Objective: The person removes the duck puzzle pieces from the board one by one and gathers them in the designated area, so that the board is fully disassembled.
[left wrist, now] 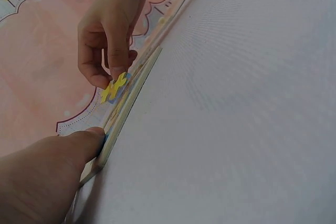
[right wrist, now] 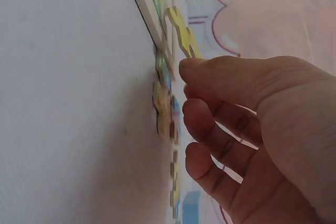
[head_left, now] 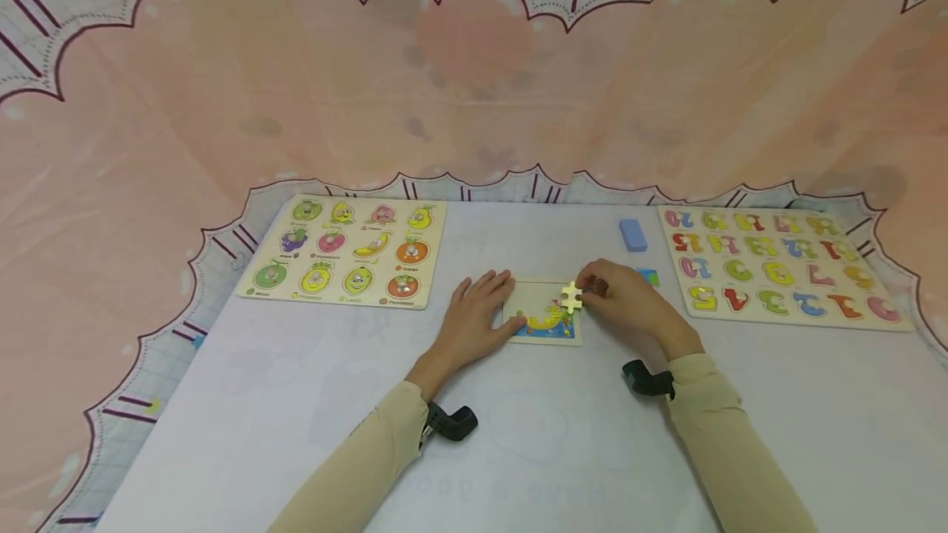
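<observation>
A small wooden jigsaw tray (head_left: 532, 299) lies on the table between the hands, its lower part filled with a blue and yellow picture. My left hand (head_left: 474, 321) rests at its left side with fingers spread, the thumb (left wrist: 90, 142) touching the tray edge. Between thumb and fingertips, my right hand (head_left: 629, 296) pinches a yellow jigsaw piece (head_left: 571, 297) above the tray's right side. The right wrist view shows the piece (right wrist: 182, 34) tilted and raised off the tray. Several loose pieces (right wrist: 163, 111) lie by the tray, below the right hand; the hand mostly hides them in the head view.
To the left lies a fruit puzzle board (head_left: 348, 268), and to the right a number puzzle board (head_left: 785, 270). A blue block (head_left: 633, 235) sits near the number board, with a green and blue piece (head_left: 649, 276) closer to the right hand. Patterned cloth (head_left: 474, 105) hangs behind the table.
</observation>
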Tool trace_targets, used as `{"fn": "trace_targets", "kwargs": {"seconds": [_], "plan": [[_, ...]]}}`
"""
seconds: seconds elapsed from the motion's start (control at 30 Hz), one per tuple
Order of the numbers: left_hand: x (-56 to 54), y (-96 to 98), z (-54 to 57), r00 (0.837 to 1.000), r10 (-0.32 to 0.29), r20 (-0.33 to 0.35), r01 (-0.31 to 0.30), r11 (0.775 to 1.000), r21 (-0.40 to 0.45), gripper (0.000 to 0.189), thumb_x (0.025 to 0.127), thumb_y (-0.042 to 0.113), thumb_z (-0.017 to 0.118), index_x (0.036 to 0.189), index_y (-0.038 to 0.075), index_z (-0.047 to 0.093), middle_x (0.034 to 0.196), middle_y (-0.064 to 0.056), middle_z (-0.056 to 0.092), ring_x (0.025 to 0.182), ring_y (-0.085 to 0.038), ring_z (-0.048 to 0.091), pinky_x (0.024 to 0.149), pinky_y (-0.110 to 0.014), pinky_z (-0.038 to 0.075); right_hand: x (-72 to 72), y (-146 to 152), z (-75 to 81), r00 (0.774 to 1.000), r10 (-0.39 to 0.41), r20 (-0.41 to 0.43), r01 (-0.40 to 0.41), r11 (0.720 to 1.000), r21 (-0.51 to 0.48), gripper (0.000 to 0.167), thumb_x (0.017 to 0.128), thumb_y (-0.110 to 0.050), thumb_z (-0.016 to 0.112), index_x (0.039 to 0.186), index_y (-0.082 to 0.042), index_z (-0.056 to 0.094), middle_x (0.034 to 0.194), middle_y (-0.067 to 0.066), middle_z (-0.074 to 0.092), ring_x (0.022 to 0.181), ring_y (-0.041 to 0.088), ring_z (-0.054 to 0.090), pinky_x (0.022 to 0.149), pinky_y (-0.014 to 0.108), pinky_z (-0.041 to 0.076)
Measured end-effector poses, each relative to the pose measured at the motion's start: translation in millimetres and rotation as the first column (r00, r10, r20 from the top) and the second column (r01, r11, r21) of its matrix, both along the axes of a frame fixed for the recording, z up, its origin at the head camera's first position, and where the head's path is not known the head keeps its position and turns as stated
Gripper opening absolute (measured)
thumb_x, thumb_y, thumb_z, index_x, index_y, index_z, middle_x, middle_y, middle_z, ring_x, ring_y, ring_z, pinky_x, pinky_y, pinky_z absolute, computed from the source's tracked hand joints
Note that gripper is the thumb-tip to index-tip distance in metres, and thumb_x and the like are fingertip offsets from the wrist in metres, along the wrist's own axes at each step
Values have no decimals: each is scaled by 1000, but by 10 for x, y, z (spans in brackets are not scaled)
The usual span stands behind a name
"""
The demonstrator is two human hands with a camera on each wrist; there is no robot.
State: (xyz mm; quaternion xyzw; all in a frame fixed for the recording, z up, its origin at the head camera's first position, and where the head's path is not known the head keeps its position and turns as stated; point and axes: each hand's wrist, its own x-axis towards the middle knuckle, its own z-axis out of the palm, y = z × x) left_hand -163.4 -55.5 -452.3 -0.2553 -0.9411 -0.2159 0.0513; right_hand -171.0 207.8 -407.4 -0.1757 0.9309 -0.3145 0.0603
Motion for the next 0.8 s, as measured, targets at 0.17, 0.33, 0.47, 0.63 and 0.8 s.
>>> {"fn": "trace_targets", "kwargs": {"seconds": [0.17,0.33,0.47,0.63,0.8], "plan": [[0,-1,4,1000,0,-7,0,1000,7,64,88,48,59,141,13,46,150,-2,40,142,-22,32,116,-50,19,-24,154,20,1000,-19,24,19,1000,10,15,91,-15,61,106,-12,61,99,4,63,89,20,54,77,32,46],[5,-1,0,1000,-2,-1,2,1000,8,64,88,48,59,141,13,46,149,-2,41,142,-23,32,116,-50,19,-45,329,12,1000,-14,25,14,1000,22,14,89,-12,62,103,-9,61,98,6,63,88,20,54,76,31,45],[11,-2,1,1000,-2,3,2,1000,6,65,89,48,59,141,12,46,149,-2,40,142,-22,31,117,-49,19,-54,467,1,999,-9,47,8,1000,28,14,88,-8,61,103,-9,61,97,7,63,88,20,53,75,30,45],[16,-5,4,1000,-6,-14,6,1000,3,65,88,48,59,140,11,46,149,-3,42,141,-23,33,116,-50,21,-50,580,3,997,-10,83,7,999,35,13,89,-11,62,101,-9,61,95,6,61,87,20,52,74,29,45],[12,-2,5,1000,-12,-22,12,1000,2,65,88,47,59,140,11,46,148,-3,42,141,-23,34,115,-50,21,-43,630,-9,998,2,60,-5,999,47,10,88,-11,64,97,-9,63,90,4,60,83,18,52,74,28,44]]}}
